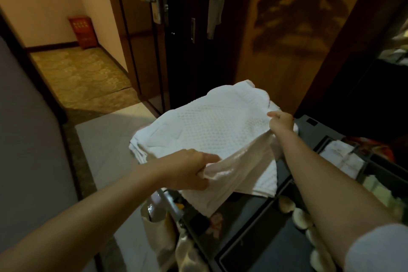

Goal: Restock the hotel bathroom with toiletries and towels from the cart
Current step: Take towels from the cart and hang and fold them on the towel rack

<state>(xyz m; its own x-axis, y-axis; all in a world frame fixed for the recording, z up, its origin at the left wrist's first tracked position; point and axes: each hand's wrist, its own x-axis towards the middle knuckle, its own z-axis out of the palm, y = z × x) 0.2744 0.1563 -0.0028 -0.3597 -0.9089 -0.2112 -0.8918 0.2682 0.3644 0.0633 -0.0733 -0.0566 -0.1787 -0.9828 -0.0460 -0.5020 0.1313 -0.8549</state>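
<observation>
From the head view, both hands had hold of a folded white towel (209,130). The left hand (189,168) gripped its near edge with fingers curled under the cloth, and the right hand (281,121) pinched the far right corner. The towel hung in the air over the far left end of the cart (242,247), its lower folds drooping toward the tray.

By my judgement the restock was at an early stage. This towel was off the cart but not delivered, no bathroom was in sight, and small pale round items (297,216), too dim to identify, lay in the cart's compartments.

Room to move was narrow: a strip of tiled floor (106,143) ran between the grey wall (24,139) on the left and the cart's edge. An open door (154,17) stood ahead and a wooden panel (276,51) just behind the towel.
</observation>
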